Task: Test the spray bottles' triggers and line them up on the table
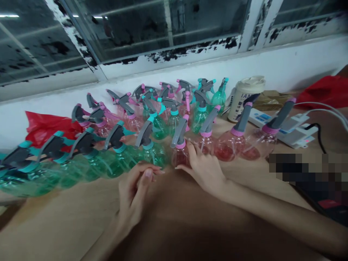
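My right hand (pixel 205 168) curls its thumb and fingers around a pink-tinted clear spray bottle (pixel 181 156) with a grey and pink trigger head, standing upright on the table. My left hand (pixel 137 185) is just in front of a green spray bottle (pixel 154 155); its fingers are loosely closed, the thumb against them, and nothing shows in its grip. To the left, a row of green bottles (pixel 91 166) with grey and turquoise heads extends along the table. On the right stand several more pink bottles (pixel 227 146). Their trigger heads lean at various angles.
Behind the front row are more pink and green bottles (pixel 133 121) against the white wall. A red plastic bag (pixel 51 128) lies at left, another red bag (pixel 323 92) at right. A paper cup (pixel 244 98), a white power strip (pixel 293 134) and cables stand at the right back.
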